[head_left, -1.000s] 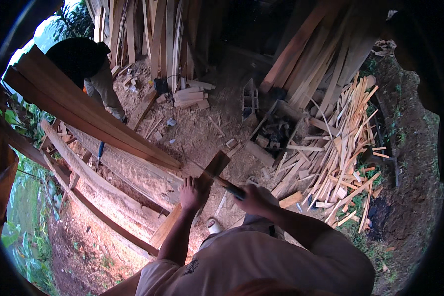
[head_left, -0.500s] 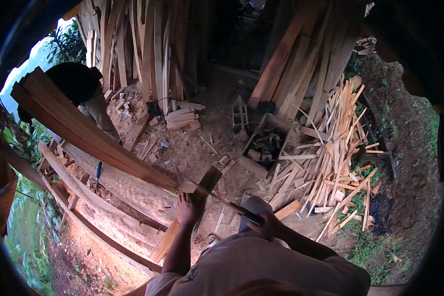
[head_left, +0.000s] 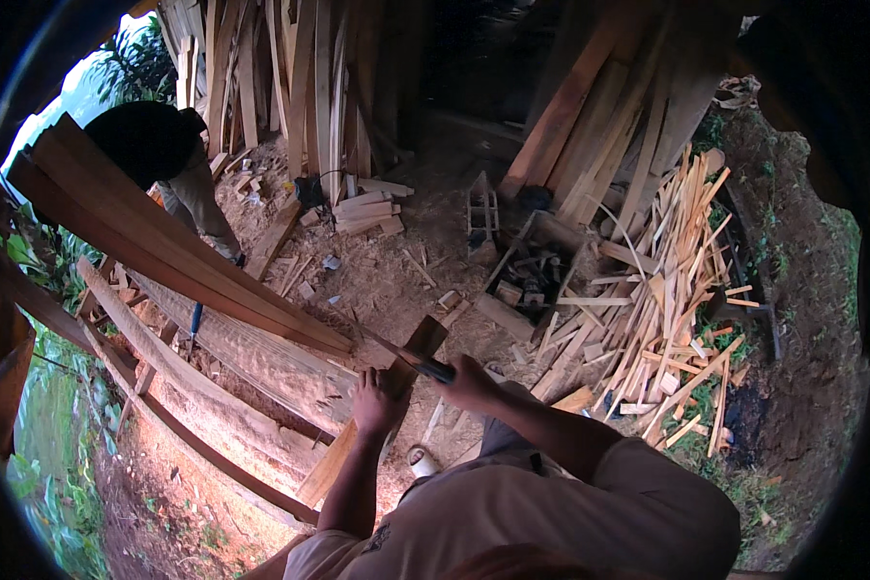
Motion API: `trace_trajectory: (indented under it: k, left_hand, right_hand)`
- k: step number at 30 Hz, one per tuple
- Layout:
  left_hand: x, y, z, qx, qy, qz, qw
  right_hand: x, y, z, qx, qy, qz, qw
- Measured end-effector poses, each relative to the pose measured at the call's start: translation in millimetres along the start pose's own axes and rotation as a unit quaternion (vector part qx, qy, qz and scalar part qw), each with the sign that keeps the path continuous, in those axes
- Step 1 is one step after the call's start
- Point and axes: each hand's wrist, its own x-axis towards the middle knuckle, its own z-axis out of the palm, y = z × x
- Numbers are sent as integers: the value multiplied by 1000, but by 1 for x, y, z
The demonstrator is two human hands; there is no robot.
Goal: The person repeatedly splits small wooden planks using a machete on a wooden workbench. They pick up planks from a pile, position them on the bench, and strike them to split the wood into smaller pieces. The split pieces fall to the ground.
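My right hand is closed round the dark handle of a handsaw. The saw's thin blade points away to the far left and lies across a short wooden board. Below the blade, my left hand grips this board near its left edge, with the fingers bent over it. A lighter plank slants down toward me beneath the left hand. The blade's edge is too small to make out, so I cannot tell how deep it sits in the wood.
Long stacked planks reach in from the left, above curved timbers. A blue-handled tool stands there. Another person bends at the far left. A wooden box and a heap of offcuts lie right. Boards lean behind.
My right hand has pushed the saw forward and left, bringing its handle close to the board. My left hand stays on the board. The view has shifted slightly.
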Motion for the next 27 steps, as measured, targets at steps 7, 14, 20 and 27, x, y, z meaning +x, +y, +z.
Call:
trace_trajectory:
  k: [7, 14, 20, 27]
  left_hand:
    - [1, 1, -1, 28, 1, -28, 999]
    - [1, -7, 6, 46, -1, -32, 998]
    - [0, -4, -1, 22, -7, -19, 1000]
    - [-2, 7, 0, 21, 25, 36, 999]
  right_hand:
    - [0, 25, 32, 96, 14, -111, 989]
    - [-147, 38, -71, 48, 12, -90, 995]
    - [-203, -28, -147, 2, -72, 10, 997]
    - [-47, 34, -14, -54, 98, -120, 986]
